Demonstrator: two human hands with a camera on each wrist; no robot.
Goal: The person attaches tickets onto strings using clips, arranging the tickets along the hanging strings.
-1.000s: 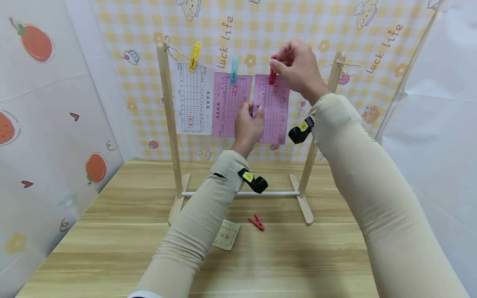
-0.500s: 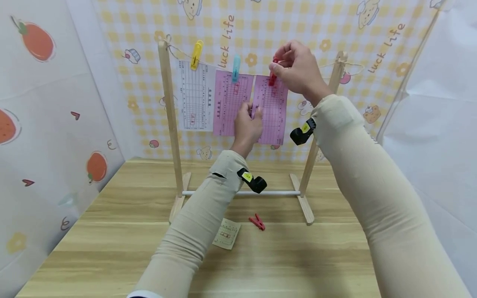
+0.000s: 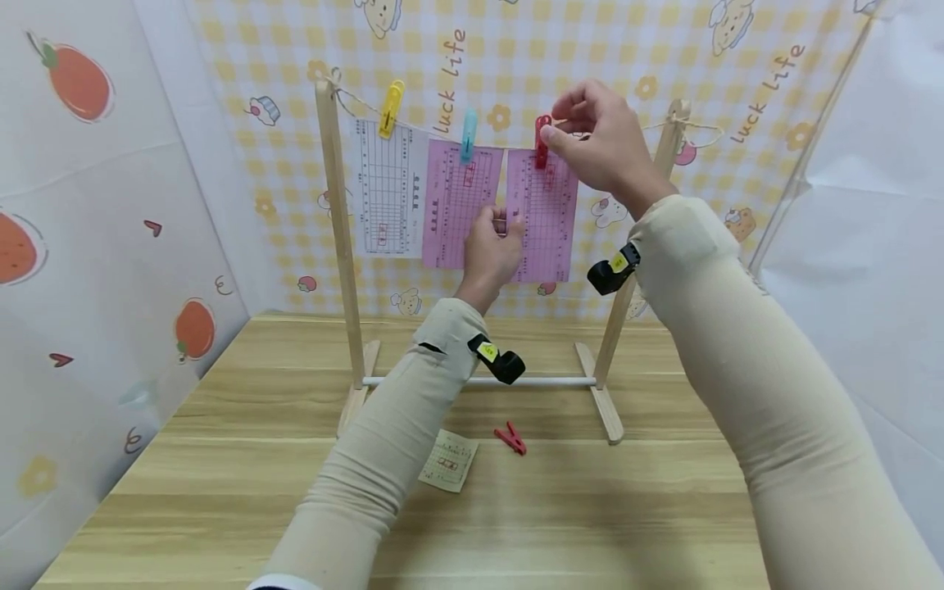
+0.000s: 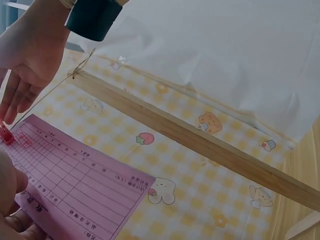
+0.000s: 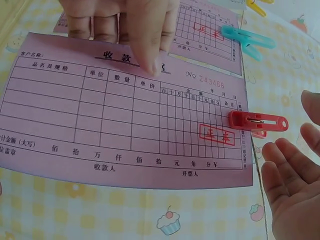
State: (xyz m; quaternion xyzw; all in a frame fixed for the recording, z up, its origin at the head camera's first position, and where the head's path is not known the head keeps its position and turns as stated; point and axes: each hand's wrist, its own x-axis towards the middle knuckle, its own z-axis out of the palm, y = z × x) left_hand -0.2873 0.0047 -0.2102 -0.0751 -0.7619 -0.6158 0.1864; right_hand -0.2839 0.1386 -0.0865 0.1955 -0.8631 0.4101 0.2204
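My left hand pinches the left edge of the right-hand pink receipt, thumb in front and fingers behind. A red clothespin clips that receipt's top edge to the string. My right hand is beside the clothespin's handle end, fingers spread and apart from it in the right wrist view. Left of it, another pink receipt hangs from a light-blue clothespin. Farther left hangs a white receipt under a yellow clothespin.
A wooden rack with a left post and a right post carries the string. Its white crossbar runs low. On the wooden table lie a small yellowish slip and a loose red clothespin. A patterned cloth hangs behind.
My right hand has loosened its pinch on the red clothespin and drawn slightly right, leaving it clipped on the receipt. My left hand stays at the receipt's edge.
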